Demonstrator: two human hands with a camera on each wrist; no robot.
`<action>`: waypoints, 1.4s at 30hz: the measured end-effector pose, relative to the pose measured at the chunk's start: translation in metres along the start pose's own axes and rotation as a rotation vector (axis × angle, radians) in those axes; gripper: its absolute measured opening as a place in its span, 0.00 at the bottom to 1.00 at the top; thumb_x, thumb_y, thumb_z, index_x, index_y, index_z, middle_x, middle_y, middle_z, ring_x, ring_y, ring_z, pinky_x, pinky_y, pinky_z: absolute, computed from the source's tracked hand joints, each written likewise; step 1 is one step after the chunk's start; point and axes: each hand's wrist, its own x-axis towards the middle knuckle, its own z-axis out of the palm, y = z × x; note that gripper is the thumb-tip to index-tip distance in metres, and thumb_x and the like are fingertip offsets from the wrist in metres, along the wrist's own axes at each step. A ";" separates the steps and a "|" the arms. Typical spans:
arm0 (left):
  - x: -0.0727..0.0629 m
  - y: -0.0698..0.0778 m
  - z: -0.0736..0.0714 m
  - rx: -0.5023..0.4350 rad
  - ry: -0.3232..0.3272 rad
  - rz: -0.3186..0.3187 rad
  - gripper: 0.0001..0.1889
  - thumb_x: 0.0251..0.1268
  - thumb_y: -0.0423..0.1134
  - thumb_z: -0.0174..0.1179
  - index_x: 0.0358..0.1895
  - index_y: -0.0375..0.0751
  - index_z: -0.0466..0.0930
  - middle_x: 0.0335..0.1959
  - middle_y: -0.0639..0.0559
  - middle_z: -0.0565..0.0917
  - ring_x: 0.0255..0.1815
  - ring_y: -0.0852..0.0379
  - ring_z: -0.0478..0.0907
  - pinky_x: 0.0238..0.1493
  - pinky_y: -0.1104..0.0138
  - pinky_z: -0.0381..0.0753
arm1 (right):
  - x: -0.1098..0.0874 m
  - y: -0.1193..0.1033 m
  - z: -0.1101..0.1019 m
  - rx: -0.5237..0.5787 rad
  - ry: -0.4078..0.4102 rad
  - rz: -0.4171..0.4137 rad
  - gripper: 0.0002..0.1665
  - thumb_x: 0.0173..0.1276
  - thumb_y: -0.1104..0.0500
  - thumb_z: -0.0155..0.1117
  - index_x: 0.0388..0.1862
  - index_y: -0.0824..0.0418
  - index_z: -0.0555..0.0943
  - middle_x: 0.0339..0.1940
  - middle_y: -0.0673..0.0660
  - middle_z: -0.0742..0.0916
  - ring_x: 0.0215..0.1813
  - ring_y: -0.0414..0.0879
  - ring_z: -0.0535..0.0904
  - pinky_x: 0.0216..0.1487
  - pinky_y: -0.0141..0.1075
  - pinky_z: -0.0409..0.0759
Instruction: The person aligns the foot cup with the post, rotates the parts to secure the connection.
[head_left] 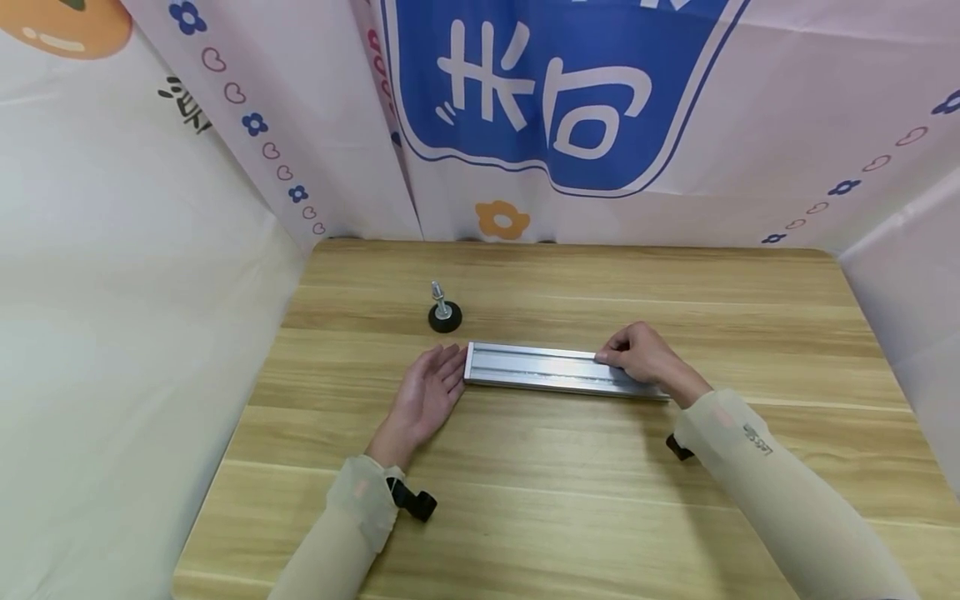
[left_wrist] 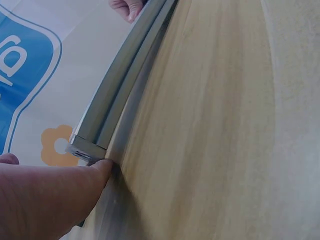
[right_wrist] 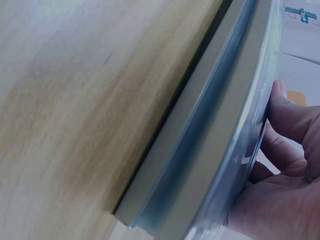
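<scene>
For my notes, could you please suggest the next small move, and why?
Probably curl the left hand around the left end of the silver, grooved metal bar: that hand lies open there, while the right hand grips the bar near its other end.

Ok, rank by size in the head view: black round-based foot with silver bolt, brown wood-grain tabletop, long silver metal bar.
1. Brown wood-grain tabletop
2. Long silver metal bar
3. Black round-based foot
</scene>
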 end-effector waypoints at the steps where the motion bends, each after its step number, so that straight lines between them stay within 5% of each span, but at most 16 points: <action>1: 0.000 -0.001 0.000 0.001 -0.002 -0.008 0.38 0.87 0.49 0.38 0.85 0.31 0.36 0.88 0.35 0.43 0.90 0.41 0.38 0.90 0.52 0.38 | 0.000 0.000 0.000 0.003 0.003 -0.001 0.13 0.78 0.56 0.66 0.44 0.65 0.90 0.43 0.59 0.88 0.41 0.48 0.76 0.42 0.37 0.74; 8: -0.002 -0.008 0.001 0.017 -0.006 -0.030 0.34 0.87 0.45 0.37 0.84 0.29 0.43 0.86 0.31 0.50 0.86 0.32 0.51 0.87 0.46 0.55 | -0.002 0.000 0.000 0.018 0.028 -0.006 0.13 0.77 0.55 0.67 0.43 0.64 0.90 0.43 0.58 0.86 0.41 0.48 0.75 0.42 0.37 0.74; 14: -0.002 -0.010 0.008 0.048 0.060 -0.014 0.29 0.86 0.39 0.44 0.81 0.28 0.55 0.81 0.29 0.62 0.83 0.34 0.62 0.83 0.48 0.63 | -0.004 -0.002 0.001 0.034 0.050 -0.008 0.13 0.76 0.55 0.68 0.41 0.65 0.90 0.40 0.57 0.86 0.41 0.48 0.74 0.41 0.37 0.73; 21: 0.001 -0.011 0.013 0.057 0.131 0.015 0.30 0.83 0.28 0.46 0.81 0.24 0.50 0.81 0.28 0.63 0.82 0.37 0.62 0.82 0.52 0.65 | -0.007 -0.003 0.003 0.060 0.070 0.006 0.13 0.76 0.55 0.69 0.43 0.65 0.90 0.40 0.57 0.86 0.41 0.47 0.74 0.40 0.36 0.74; 26: 0.003 -0.012 0.015 0.063 0.187 0.031 0.30 0.80 0.25 0.49 0.79 0.21 0.53 0.78 0.26 0.66 0.75 0.43 0.72 0.76 0.57 0.72 | -0.011 -0.003 0.005 0.088 0.079 0.008 0.12 0.75 0.56 0.69 0.43 0.65 0.90 0.38 0.55 0.86 0.40 0.47 0.74 0.40 0.36 0.74; 31: 0.003 -0.011 0.018 0.056 0.215 0.036 0.29 0.79 0.25 0.52 0.78 0.21 0.57 0.76 0.27 0.69 0.58 0.58 0.86 0.72 0.60 0.77 | -0.013 -0.001 0.005 0.097 0.084 0.008 0.12 0.75 0.56 0.69 0.43 0.65 0.90 0.37 0.55 0.85 0.39 0.47 0.74 0.39 0.36 0.74; 42: 0.003 -0.008 0.023 0.040 0.220 0.035 0.28 0.79 0.25 0.52 0.78 0.24 0.59 0.76 0.29 0.69 0.50 0.61 0.89 0.68 0.64 0.81 | -0.017 -0.001 0.005 0.107 0.095 0.001 0.12 0.76 0.57 0.69 0.44 0.66 0.90 0.37 0.56 0.87 0.38 0.47 0.74 0.37 0.35 0.74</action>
